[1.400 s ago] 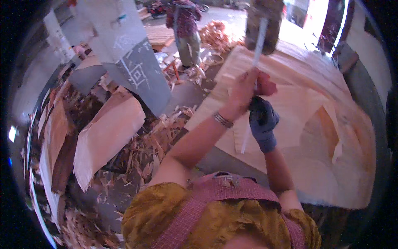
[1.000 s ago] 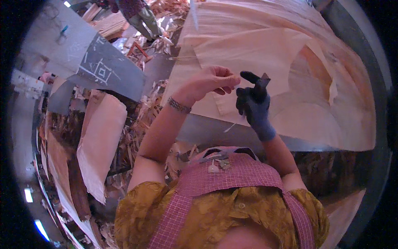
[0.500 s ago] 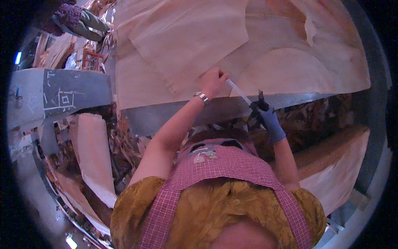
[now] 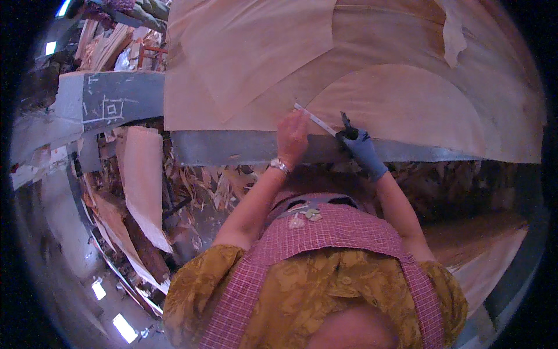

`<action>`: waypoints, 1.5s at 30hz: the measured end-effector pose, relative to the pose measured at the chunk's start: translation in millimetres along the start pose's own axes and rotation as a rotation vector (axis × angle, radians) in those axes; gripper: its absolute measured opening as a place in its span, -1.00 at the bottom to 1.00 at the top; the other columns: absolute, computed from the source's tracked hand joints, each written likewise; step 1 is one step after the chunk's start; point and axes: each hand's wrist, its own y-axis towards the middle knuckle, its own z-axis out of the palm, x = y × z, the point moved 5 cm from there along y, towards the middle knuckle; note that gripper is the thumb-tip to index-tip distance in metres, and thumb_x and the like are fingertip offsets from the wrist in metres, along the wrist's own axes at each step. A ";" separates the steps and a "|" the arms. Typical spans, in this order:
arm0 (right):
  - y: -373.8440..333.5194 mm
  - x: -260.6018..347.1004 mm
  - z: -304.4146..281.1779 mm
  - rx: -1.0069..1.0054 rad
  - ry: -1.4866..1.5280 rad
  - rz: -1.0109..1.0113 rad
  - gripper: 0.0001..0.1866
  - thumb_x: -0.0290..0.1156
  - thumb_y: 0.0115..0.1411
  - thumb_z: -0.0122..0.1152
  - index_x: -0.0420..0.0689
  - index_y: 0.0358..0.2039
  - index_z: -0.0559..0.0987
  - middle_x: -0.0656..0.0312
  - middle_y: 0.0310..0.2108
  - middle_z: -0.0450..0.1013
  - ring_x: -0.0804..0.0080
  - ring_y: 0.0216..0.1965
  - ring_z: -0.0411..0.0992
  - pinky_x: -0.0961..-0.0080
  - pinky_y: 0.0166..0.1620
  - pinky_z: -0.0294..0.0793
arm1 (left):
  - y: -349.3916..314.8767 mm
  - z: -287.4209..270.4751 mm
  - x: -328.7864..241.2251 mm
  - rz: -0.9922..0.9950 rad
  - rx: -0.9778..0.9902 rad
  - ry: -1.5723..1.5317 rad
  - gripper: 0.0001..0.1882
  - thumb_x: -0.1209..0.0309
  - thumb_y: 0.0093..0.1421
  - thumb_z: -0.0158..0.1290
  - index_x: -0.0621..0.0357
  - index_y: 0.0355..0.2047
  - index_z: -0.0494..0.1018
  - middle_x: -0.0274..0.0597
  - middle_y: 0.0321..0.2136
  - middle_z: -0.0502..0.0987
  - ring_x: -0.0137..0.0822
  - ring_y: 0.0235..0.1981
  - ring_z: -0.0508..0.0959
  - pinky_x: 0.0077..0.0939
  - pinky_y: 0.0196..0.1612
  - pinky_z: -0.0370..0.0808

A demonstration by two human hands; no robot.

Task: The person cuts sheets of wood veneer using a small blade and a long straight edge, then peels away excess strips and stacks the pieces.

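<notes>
A narrow white strip (image 4: pixel 319 121) runs slanting between my hands, above the near edge of a large thin tan wood sheet (image 4: pixel 401 99). The bare fingers of my left hand (image 4: pixel 292 136) are drawn together at the strip's far end, which pokes out just past the fingertips. My right hand (image 4: pixel 363 152), in a blue glove with dark fingers, is closed round the strip's near end. A dark pointed piece (image 4: pixel 347 121) sticks up from this hand; whether it is a gloved finger or a tool, I cannot make out.
More wood sheets (image 4: pixel 256 52) overlap across the table, some with torn edges. Its grey front edge (image 4: pixel 232 148) shows before me. Curled sheets (image 4: pixel 144 180) stand at left, over scraps. A chalk-marked grey beam (image 4: pixel 125 96) juts out left. Another person (image 4: pixel 148 11) is at far left.
My left hand has come back toward me and the strip's far end now shows past its fingertips. My right hand has shifted slightly left and away from me. The whole view has turned a little.
</notes>
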 end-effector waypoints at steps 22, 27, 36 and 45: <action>79.6 32.2 -122.3 -0.222 0.298 -0.049 -0.78 -0.24 0.23 0.20 -0.13 -0.37 0.61 0.33 -0.61 0.49 0.64 -0.66 0.31 0.59 -0.58 0.27 | 103.6 39.8 -56.3 0.127 0.141 0.018 -0.45 0.28 0.16 0.06 0.03 0.18 0.33 -0.16 0.18 0.35 -0.15 0.22 0.30 0.03 0.25 0.12; 77.9 42.8 -120.3 -0.286 0.162 -0.025 -0.77 -0.25 0.23 0.16 -0.15 -0.42 0.60 0.24 -0.63 0.49 0.51 -0.62 0.40 0.46 -0.52 0.37 | 157.1 75.2 -89.4 0.232 0.210 -0.073 -0.48 0.24 0.18 0.06 -0.01 0.16 0.36 -0.23 0.24 0.30 -0.13 0.25 0.28 -0.01 0.25 0.15; 57.7 15.5 -257.4 -0.347 -0.276 -0.218 -0.75 -0.28 0.24 0.22 -0.21 -0.22 0.53 0.28 -0.45 0.52 0.56 -0.54 0.43 0.53 -0.42 0.43 | 163.3 87.7 -91.9 0.195 0.341 -0.086 -0.44 0.14 0.15 0.10 0.00 0.16 0.34 -0.22 0.24 0.30 -0.11 0.22 0.29 0.01 0.24 0.12; 111.9 -14.8 -406.2 -0.466 -0.491 -0.310 -0.44 -0.09 0.11 0.26 -0.20 0.00 0.41 -0.09 -0.28 0.53 -0.02 -0.25 0.52 0.19 -0.21 0.49 | 237.8 170.9 -288.4 0.181 0.178 -0.459 -0.37 0.28 0.18 0.02 0.01 0.28 0.20 -0.18 0.23 0.29 -0.08 0.20 0.30 -0.02 0.24 0.14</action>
